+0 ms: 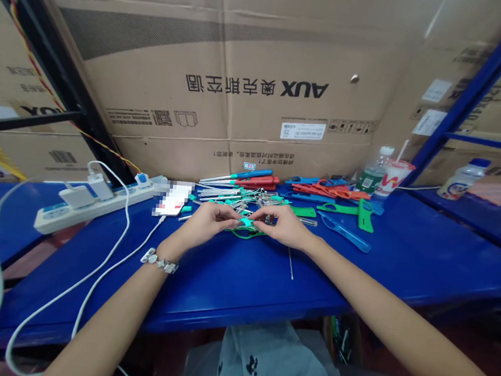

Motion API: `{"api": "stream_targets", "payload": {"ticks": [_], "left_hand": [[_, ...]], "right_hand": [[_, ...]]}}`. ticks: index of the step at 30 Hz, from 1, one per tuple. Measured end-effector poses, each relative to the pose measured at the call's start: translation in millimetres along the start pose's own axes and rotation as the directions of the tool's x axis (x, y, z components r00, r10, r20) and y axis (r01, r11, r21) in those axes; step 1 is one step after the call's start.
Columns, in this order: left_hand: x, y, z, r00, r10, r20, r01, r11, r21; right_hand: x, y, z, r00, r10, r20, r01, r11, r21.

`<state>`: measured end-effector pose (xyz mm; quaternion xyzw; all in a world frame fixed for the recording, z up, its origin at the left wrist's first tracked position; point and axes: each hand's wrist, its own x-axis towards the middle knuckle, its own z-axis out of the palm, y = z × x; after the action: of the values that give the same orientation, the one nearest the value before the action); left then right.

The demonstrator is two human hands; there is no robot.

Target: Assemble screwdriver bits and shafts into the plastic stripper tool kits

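Note:
My left hand (206,224) and my right hand (286,225) meet above the blue table, fingertips pinched on a small teal plastic piece (246,223). The fingers partly cover it, so its exact kind is unclear. Beneath and behind the hands lies a heap of thin metal rods with teal ends (226,194). A green loop (248,235) shows just under the fingers. Below my right hand a thin white-tipped stick (291,265) rests on the tabletop. Farther back are red-handled tools (257,181) and one with a blue handle (256,172).
Flat green pieces (365,215), a blue one (345,232) and orange-red ones (327,188) lie to the right. A bottle (372,172) and a cup with a straw (394,178) stand behind them. On the left are a power strip (113,199), white cables (118,241) and a blurred-out phone-like object (174,200).

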<state>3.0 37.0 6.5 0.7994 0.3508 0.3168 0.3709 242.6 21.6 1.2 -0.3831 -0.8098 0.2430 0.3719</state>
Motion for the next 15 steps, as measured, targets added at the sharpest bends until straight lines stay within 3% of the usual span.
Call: {"api": "stream_targets", "payload": {"ticks": [3, 6, 10, 15], "left_hand": [[0.3, -0.1, -3.5, 0.994, 0.106, -0.014, -0.101, 0.973, 0.205], [1.0, -0.9, -7.2, 0.980, 0.199, -0.009, -0.185, 0.923, 0.337], [2.1, -6.6, -9.4, 0.978, 0.207, -0.010, -0.186, 0.900, 0.395], [2.3, -13.0, -8.9, 0.980, 0.197, 0.008, -0.183, 0.894, 0.409]], "right_hand": [[-3.3, 3.1, -5.4, 0.998, -0.061, 0.018, 0.064, 0.961, -0.268], [-6.4, 10.9, -9.9, 0.997, -0.037, 0.072, 0.068, 0.866, -0.495], [-6.9, 18.1, -10.5, 0.989, 0.031, 0.146, 0.060, 0.814, -0.578], [-6.7, 16.8, -7.3, 0.987, 0.052, 0.155, 0.051, 0.802, -0.594]]}}
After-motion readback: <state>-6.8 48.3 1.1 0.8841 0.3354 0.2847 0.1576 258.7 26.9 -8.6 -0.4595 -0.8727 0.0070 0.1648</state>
